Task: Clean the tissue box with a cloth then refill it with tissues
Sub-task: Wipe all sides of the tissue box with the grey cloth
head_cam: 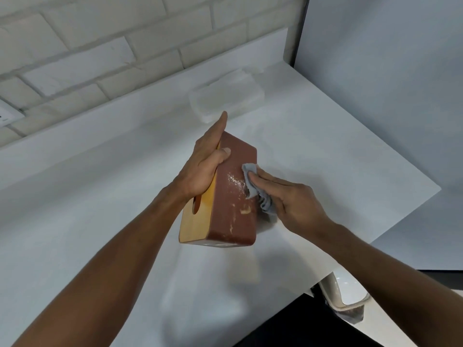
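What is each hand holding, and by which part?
The left hand grips the tissue box by its far end; the right hand holds a bunched cloth against its brown side.

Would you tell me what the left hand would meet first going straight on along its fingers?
Likely the white wrapped tissue pack, though the left hand may pass above it.
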### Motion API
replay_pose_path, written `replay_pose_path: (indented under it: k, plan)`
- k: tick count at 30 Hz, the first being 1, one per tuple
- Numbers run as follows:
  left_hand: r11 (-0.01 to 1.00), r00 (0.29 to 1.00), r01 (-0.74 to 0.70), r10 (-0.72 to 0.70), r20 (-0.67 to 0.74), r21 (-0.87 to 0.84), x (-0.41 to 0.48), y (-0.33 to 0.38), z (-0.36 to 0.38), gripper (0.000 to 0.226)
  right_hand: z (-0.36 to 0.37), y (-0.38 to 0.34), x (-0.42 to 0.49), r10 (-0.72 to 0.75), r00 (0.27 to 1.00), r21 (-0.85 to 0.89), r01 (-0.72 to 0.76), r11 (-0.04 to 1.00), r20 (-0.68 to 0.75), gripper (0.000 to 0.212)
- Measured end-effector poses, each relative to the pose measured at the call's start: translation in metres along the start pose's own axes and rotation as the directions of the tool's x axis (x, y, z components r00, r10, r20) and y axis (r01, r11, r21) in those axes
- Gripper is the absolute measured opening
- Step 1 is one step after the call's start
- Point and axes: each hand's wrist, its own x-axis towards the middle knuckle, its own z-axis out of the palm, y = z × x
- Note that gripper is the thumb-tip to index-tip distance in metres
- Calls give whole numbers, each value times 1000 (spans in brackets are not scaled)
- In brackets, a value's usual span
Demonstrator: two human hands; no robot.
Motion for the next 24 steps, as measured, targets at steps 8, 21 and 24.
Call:
replay_pose_path:
  k: [8, 21, 24]
  plan:
    - [999, 999, -5, 3, -53, -41, -4, -4, -1, 70, 4, -13, 41, 80, 996, -26, -81, 996, -48, 57]
    - [1000, 1000, -22, 22, -16, 4, 2, -7, -1, 70, 4, -1, 25, -63, 997, -135, 68, 989, 37, 51]
    - [999, 999, -41, 42, -5, 24, 3, -2, 4, 68, -2, 6, 30, -15, 998, -114, 22, 993, 68, 51]
